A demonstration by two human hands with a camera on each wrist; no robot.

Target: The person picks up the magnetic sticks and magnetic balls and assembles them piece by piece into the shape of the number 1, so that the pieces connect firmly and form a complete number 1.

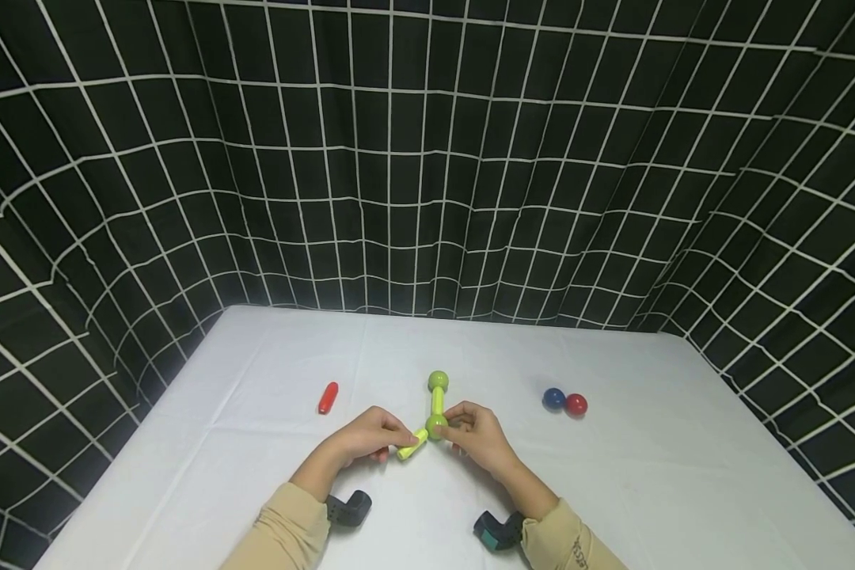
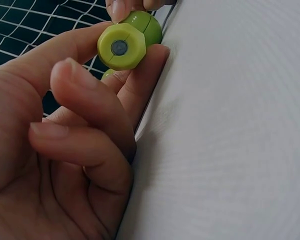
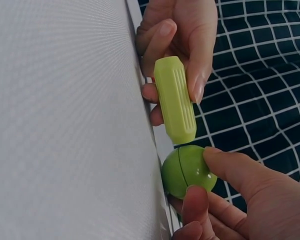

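Observation:
My left hand (image 1: 367, 435) pinches a ribbed yellow-green rod (image 3: 175, 100) between thumb and fingers, its other fingers curled loosely below. A dark round disc sits in the rod's end face (image 2: 132, 47), seen in the left wrist view. With thumb and fingertips, my right hand (image 1: 486, 440) grips a green ball (image 3: 189, 171). The held rod's far end is right at that ball. From the same ball a second yellow-green rod (image 1: 438, 400) runs away from me to another green ball (image 1: 438, 381), together forming a dumbbell shape low over the white table.
On the left of the white table (image 1: 271, 348) lies a red rod (image 1: 328, 398). A blue ball (image 1: 553, 399) and a red ball (image 1: 576, 405) sit side by side to the right. Dark curtain with a white grid (image 1: 427, 174) stands behind the table and along both sides.

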